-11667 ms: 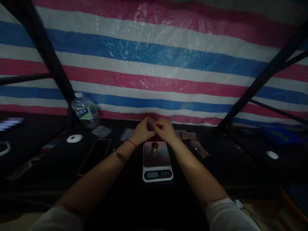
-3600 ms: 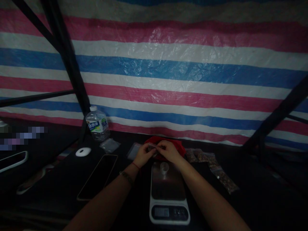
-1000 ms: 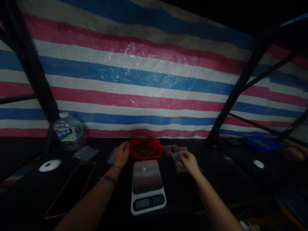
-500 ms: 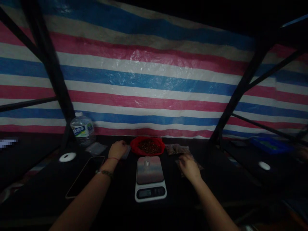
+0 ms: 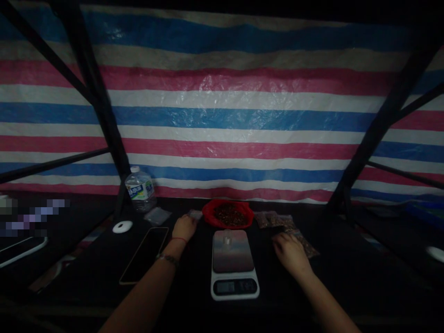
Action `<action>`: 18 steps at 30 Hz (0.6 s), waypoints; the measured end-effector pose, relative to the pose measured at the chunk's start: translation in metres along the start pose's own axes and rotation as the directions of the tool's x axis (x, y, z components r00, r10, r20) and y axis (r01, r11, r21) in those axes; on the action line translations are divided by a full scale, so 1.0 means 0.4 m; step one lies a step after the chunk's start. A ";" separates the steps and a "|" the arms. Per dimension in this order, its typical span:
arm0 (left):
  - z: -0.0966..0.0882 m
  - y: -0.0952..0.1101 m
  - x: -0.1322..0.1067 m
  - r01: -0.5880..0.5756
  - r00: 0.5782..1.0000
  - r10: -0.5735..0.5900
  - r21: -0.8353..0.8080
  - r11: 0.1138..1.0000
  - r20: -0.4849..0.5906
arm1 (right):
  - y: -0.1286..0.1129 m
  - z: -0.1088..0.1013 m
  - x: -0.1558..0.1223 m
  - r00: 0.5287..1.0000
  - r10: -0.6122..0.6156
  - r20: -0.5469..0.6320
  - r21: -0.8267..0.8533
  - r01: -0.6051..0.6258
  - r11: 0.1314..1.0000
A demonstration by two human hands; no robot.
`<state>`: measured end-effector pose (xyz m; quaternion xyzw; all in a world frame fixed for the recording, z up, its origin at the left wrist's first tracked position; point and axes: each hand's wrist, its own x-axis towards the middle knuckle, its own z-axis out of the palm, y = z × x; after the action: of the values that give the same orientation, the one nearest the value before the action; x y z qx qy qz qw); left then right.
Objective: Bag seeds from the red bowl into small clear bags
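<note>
My left hand (image 5: 185, 227) has its fingers curled together at the edge of a small clear plastic bag (image 5: 196, 214), left of a red bag (image 5: 207, 217) spread open around a heap of dark brown bits (image 5: 229, 215). My right hand (image 5: 290, 250) rests low on the table with fingers loosely extended and no object visible in them. Just beyond and beside it lie several small clear bags of brown bits (image 5: 274, 219), one partly behind the hand. Between my hands stands a white kitchen scale (image 5: 233, 253), with a small shiny cylinder-like object (image 5: 227, 240) on its plate.
Left of me lie a phone (image 5: 145, 254), clear plastic packaging (image 5: 157, 215) and a white oval device (image 5: 122, 226). A large clear bottle (image 5: 141, 189) stands behind them. Dark metal posts (image 5: 104, 111) frame a striped tarp (image 5: 229, 120). A blue tray (image 5: 425, 213) is far right.
The view has turned left, so everything sits further right. My right hand has drawn back slightly from the filled bags, uncovering more of them. My left hand stays by the clear bag.
</note>
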<state>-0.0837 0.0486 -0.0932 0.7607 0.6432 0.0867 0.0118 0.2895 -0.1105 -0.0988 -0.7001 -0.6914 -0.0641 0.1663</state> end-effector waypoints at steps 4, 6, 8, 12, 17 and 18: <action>-0.011 -0.005 -0.002 0.017 0.999 -0.018 -0.027 0.999 -0.037 | -0.040 -0.018 0.034 0.991 -0.057 -0.121 0.109 0.071 0.991; -0.026 -0.005 -0.008 0.000 0.994 -0.005 -0.052 0.999 -0.107 | -0.072 -0.025 0.058 0.975 -0.089 -0.203 0.195 0.130 0.972; -0.044 0.002 -0.014 -0.089 0.960 0.056 -0.109 0.990 -0.275 | -0.109 -0.031 0.089 0.957 -0.104 -0.272 0.307 0.189 0.933; -0.077 0.048 -0.012 -0.429 0.755 0.251 -0.167 0.888 -0.605 | -0.191 -0.040 0.179 0.946 -0.108 -0.304 0.565 0.270 0.779; -0.078 0.135 0.024 -0.678 0.554 0.431 -0.086 0.730 -0.712 | -0.273 -0.029 0.287 0.993 0.020 -0.119 0.850 0.091 0.518; -0.072 0.149 0.031 -0.706 0.530 0.456 -0.074 0.704 -0.715 | -0.282 -0.021 0.296 0.996 0.031 -0.080 0.881 0.056 0.469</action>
<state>-0.0280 0.0479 -0.0556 0.8372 0.2804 0.4576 -0.1048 0.1834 -0.0024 -0.0368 -0.5060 -0.6228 0.2705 0.5318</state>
